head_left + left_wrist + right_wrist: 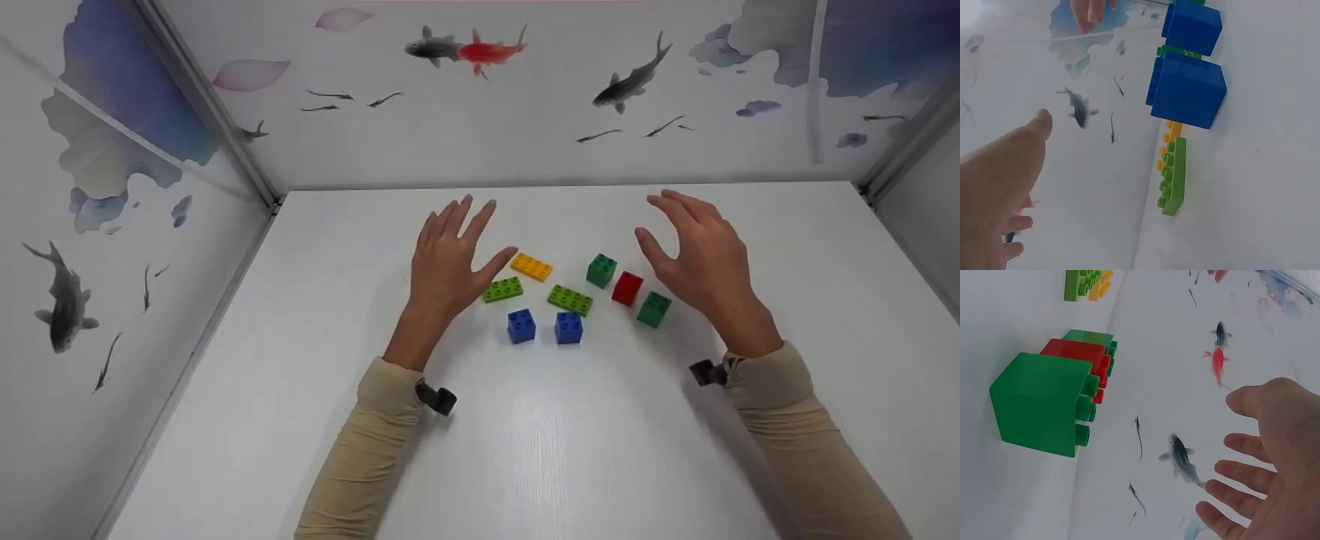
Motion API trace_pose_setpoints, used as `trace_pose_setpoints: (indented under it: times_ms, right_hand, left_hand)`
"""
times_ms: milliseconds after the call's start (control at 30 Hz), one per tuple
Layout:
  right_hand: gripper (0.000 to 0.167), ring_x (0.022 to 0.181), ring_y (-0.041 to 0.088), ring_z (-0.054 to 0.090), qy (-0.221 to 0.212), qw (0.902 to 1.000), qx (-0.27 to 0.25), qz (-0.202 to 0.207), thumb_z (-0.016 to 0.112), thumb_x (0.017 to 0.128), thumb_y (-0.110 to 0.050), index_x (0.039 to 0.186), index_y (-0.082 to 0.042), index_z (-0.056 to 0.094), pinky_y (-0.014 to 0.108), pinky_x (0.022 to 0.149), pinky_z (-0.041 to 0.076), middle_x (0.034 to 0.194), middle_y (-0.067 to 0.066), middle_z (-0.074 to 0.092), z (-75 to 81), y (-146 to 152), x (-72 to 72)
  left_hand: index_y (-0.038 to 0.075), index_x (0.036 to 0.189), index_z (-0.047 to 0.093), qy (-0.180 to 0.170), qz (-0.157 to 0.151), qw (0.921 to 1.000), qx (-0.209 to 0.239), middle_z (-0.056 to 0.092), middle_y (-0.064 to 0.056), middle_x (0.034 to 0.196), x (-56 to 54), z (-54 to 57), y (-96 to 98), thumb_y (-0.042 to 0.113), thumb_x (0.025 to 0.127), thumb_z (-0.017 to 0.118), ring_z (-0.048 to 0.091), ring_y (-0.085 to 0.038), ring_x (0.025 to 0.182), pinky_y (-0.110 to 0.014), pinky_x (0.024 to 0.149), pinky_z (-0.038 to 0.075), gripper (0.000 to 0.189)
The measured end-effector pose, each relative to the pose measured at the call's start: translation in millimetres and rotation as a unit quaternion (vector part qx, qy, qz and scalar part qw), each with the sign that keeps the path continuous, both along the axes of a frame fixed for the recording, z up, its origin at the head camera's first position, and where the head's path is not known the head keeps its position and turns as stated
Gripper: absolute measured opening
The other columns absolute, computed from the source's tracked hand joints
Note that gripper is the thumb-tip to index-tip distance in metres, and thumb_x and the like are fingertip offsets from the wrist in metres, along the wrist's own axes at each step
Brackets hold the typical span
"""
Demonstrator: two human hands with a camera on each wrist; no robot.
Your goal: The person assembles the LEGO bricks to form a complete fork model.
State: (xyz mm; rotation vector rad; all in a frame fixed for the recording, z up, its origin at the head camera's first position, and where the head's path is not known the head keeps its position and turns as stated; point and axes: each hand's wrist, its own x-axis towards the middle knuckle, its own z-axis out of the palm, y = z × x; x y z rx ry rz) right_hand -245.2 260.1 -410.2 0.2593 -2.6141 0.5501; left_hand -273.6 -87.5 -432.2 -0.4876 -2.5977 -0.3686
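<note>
Several toy building bricks lie spread over the white table between two hands. Nearest my left hand (448, 268) is a light green flat brick (502, 289), with a yellow flat brick (531, 267) just beyond; the fingers are spread and hold nothing. My right hand (705, 251), fingers apart and holding nothing, hovers right of a red brick (627, 288), a green brick (601, 270) and another green brick (1044, 405). A second light green flat brick (570, 300) lies in the middle. Two blue bricks, one left (521, 326) and one right (568, 328), sit closest to me.
White panels printed with fish stand behind the table (525, 442) and along its left side. A grey metal corner post (225, 112) rises at the back left. Each sleeve cuff carries a small black camera, one on the left wrist (436, 398).
</note>
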Motion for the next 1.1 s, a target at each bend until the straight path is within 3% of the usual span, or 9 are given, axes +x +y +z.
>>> trace_pose_setpoints:
  times_ms: [167, 400, 733, 1100]
  right_hand:
    - [0.044, 0.136, 0.038, 0.063, 0.014, 0.9995, -0.008, 0.027, 0.068, 0.107, -0.034, 0.146, -0.015, 0.067, 0.061, 0.091, 0.062, 0.149, 0.014, 0.066, 4.6, -9, 8.6]
    - [0.036, 0.104, 0.033, 0.075, 0.016, 0.9979, -0.006, 0.062, 0.070, 0.106, -0.030, 0.139, -0.016, 0.072, 0.053, 0.075, 0.064, 0.132, 0.012, 0.076, 3.4, -19, 21.4]
    - [0.026, 0.086, 0.026, 0.077, 0.018, 0.9918, 0.009, 0.127, 0.076, 0.103, -0.026, 0.126, -0.014, 0.078, 0.042, 0.068, 0.063, 0.110, 0.007, 0.083, -6.9, -29, 32.2]
    - [0.024, 0.081, 0.021, 0.076, -0.016, 0.9854, 0.023, 0.168, 0.080, 0.099, -0.025, 0.121, -0.015, 0.081, 0.037, 0.069, 0.063, 0.105, 0.005, 0.084, -15.2, -39, 38.5]
  left_hand:
    - [0.024, 0.162, 0.051, 0.002, -0.039, 0.9987, 0.033, 0.056, -0.008, 0.164, 8.9, 3.4, 6.8, 0.059, 0.106, 0.061, 0.054, -0.028, 0.151, -0.048, 0.128, 0.042, 0.067]
    - [0.020, 0.158, 0.056, -0.004, -0.077, 0.9949, 0.065, 0.063, -0.005, 0.156, 17.1, 5.8, 15.4, 0.053, 0.108, 0.063, 0.061, -0.023, 0.143, -0.040, 0.118, 0.053, 0.061]
    - [0.016, 0.149, 0.065, -0.044, -0.121, 0.9888, 0.076, 0.071, -0.006, 0.144, 31.4, 2.1, 26.7, 0.045, 0.107, 0.068, 0.069, -0.023, 0.133, -0.036, 0.110, 0.058, 0.051]
    - [0.014, 0.144, 0.068, -0.101, -0.144, 0.9818, 0.071, 0.073, -0.003, 0.140, 43.2, -14.6, 28.4, 0.045, 0.108, 0.067, 0.071, -0.019, 0.130, -0.033, 0.108, 0.059, 0.048]
